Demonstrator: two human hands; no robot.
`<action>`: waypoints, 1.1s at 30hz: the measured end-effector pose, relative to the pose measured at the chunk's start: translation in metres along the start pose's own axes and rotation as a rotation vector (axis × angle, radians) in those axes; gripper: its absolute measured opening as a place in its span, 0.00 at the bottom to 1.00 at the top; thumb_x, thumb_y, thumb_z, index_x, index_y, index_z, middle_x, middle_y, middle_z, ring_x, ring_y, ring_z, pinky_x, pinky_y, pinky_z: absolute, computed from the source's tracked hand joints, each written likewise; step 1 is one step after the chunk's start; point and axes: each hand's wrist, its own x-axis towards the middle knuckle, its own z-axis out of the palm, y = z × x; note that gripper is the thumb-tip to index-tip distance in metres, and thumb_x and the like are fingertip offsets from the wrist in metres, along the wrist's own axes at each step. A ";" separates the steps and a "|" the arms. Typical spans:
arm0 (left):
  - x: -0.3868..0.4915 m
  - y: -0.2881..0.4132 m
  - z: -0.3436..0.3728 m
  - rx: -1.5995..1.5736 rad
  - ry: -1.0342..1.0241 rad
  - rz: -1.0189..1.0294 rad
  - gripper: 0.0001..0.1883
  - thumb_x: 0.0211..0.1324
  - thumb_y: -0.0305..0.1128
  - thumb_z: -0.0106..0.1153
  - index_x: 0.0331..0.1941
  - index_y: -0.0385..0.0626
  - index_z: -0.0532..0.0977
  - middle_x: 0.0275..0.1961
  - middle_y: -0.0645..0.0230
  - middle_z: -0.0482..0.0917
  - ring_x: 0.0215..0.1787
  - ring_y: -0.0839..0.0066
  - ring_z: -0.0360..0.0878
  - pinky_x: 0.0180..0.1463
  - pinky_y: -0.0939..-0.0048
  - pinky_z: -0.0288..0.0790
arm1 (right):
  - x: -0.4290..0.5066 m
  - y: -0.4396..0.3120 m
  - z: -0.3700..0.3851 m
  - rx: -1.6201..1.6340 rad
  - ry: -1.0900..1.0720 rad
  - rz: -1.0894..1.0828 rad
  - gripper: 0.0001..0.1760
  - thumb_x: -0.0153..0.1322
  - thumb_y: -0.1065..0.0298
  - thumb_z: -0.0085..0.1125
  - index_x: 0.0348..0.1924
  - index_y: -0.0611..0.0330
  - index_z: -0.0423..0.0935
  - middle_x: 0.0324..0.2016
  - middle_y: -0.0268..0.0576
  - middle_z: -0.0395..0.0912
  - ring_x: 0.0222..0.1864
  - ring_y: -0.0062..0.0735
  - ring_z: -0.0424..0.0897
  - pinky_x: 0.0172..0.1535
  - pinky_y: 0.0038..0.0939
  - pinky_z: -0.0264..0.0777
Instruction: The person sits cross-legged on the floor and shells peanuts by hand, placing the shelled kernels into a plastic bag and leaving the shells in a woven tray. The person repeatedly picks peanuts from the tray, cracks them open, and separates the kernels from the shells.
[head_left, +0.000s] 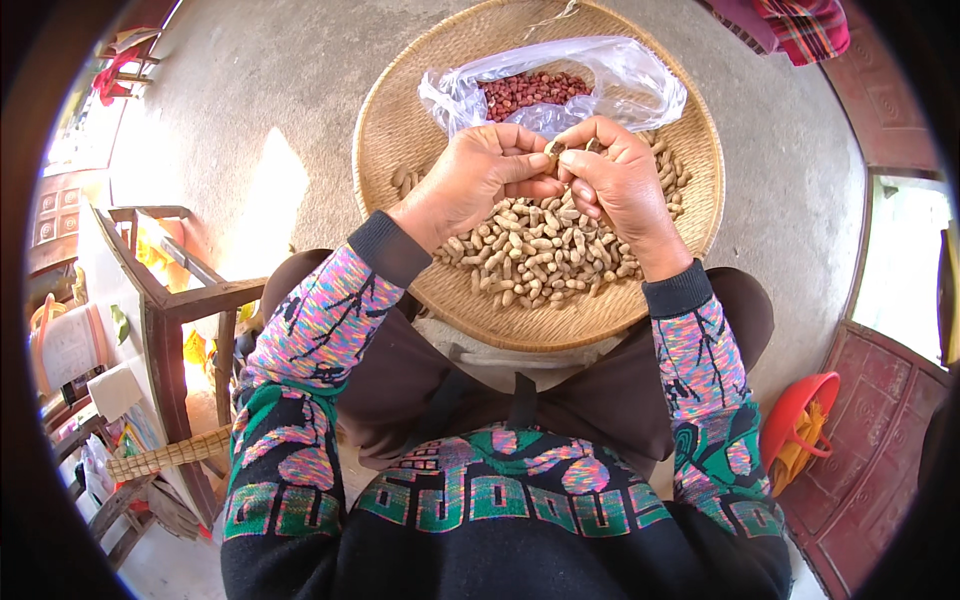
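Observation:
Between the fingertips of my left hand (487, 169) is one part of a cracked peanut shell (556, 148). My right hand (619, 180) pinches another piece of shell (593, 145) between thumb and forefinger, and the two hands meet over the basket. Below them lies a heap of unshelled peanuts (540, 255) on a round woven bamboo tray (465, 300). Just beyond my fingers, a clear plastic bag (630, 82) lies open on the tray, with red-skinned peanut kernels (532, 91) inside. Whether a kernel sits in the broken shell is too small to tell.
The tray rests by my knees above a concrete floor (322, 82). To the left stands a wooden-framed table (161, 315) with a woven handle-like piece (169, 452) near it. A red plastic basin (799, 420) is by the panelled door (862, 457) at right. Checked cloth (806, 30) hangs at upper right.

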 end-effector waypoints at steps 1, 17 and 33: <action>0.000 0.000 0.000 -0.013 -0.010 -0.010 0.09 0.70 0.27 0.54 0.49 0.34 0.75 0.43 0.61 0.84 0.43 0.75 0.86 0.50 0.78 0.81 | 0.000 0.000 0.000 -0.003 -0.004 0.000 0.04 0.73 0.77 0.54 0.41 0.64 0.75 0.24 0.35 0.77 0.17 0.09 0.67 0.17 0.15 0.60; 0.000 0.003 0.002 -0.007 -0.037 0.012 0.11 0.74 0.35 0.52 0.53 0.44 0.71 0.36 0.70 0.81 0.31 0.82 0.80 0.34 0.81 0.76 | -0.002 0.002 -0.001 0.094 -0.058 0.011 0.08 0.74 0.72 0.60 0.44 0.64 0.76 0.30 0.36 0.79 0.20 0.09 0.69 0.20 0.15 0.62; 0.005 -0.037 -0.067 1.650 -0.104 0.038 0.07 0.55 0.26 0.53 0.37 0.42 0.78 0.35 0.52 0.82 0.42 0.50 0.82 0.46 0.53 0.74 | 0.003 0.000 -0.032 0.823 -0.312 -0.041 0.10 0.73 0.73 0.49 0.45 0.64 0.76 0.41 0.55 0.78 0.32 0.28 0.73 0.24 0.20 0.70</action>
